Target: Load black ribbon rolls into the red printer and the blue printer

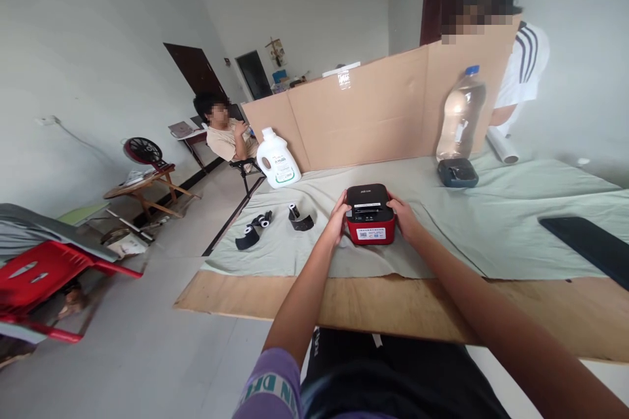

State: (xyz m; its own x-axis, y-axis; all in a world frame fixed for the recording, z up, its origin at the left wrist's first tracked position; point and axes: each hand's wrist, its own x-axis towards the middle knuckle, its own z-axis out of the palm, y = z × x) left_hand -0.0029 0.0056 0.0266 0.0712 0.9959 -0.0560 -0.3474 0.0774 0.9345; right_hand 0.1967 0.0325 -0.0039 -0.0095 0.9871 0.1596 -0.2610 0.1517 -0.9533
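A small red printer with a black lid (pixel 369 213) stands on the pale green cloth (pixel 491 222) that covers the wooden table (pixel 393 308). My left hand (pixel 338 219) presses against its left side with fingers curled round the edge. My right hand (pixel 403 217) grips its right side the same way. The lid looks closed. Left of the printer lie a black label roll (pixel 299 217) with loose tape, and two more small rolls (pixel 255 228).
A white detergent bottle (pixel 278 158) and a clear water bottle (pixel 460 119) stand by a cardboard screen (pixel 373 111). A dark pouch (pixel 457 173) and a black flat object (pixel 590 245) lie to the right. One person sits far left; another stands behind the screen. Red chairs (pixel 44 275) stand left.
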